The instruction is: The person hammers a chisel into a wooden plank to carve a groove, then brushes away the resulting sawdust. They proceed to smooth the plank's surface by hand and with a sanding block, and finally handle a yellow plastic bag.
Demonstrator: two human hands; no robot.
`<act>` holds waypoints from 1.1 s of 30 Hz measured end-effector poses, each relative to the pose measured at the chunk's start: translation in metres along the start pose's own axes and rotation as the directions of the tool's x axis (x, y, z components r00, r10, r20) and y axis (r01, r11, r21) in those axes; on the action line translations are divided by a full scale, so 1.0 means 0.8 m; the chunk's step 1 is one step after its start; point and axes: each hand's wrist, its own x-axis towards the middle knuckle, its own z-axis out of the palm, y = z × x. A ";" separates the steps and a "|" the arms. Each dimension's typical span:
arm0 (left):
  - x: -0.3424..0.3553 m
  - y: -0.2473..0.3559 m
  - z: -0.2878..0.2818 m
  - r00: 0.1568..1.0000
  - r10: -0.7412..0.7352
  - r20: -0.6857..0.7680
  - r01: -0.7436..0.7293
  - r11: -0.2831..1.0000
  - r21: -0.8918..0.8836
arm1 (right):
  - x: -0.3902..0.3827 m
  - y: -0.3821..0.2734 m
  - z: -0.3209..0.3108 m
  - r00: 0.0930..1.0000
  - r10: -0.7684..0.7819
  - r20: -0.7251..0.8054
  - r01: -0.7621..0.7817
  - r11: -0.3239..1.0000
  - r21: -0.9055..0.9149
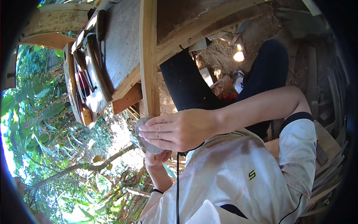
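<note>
My right hand [181,130] reaches across from the right, its fingers stretched straight and lying flat over the face of a round grey disc [146,146]. Its thumb and whatever lies under the palm are hidden. Below it, my left hand [158,158] has curled fingers closed at the disc's lower edge; the disc covers part of them. The disc is tilted and what kind it is does not show clearly. Just above the hands ends a long wooden plank [149,56], close to the disc.
The plank crosses a workbench [125,41]. At the bench's left end, a hammer [97,71] lies near a wooden rack [71,82] holding several hand tools. A branch [100,165] and leafy plants are at left. Stacked boards [332,156] stand at right; a foot [238,80] shows on the ground.
</note>
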 end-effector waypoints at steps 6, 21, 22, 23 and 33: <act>0.014 0.014 -0.012 0.945 -0.145 0.295 0.125 0.988 0.085 | 0.005 0.111 -0.014 0.993 0.105 -0.060 -0.118 0.945 -0.305; -0.016 0.027 -0.068 0.915 -0.265 0.303 0.242 0.964 0.111 | 0.032 0.197 -0.033 1.000 -0.010 0.020 0.011 0.998 -0.069; -0.020 0.028 -0.070 0.924 -0.255 0.285 0.223 0.965 0.140 | 0.036 0.216 -0.037 1.000 0.018 0.024 -0.015 0.995 -0.100; -0.021 0.031 -0.075 0.938 -0.239 0.250 0.194 0.962 0.193 | 0.033 0.216 -0.035 0.999 0.020 0.036 -0.016 0.992 -0.127; -0.040 0.055 -0.179 0.876 -0.286 0.389 0.269 0.958 0.098 | 0.051 0.239 -0.060 0.955 0.220 0.200 -0.189 0.968 -0.164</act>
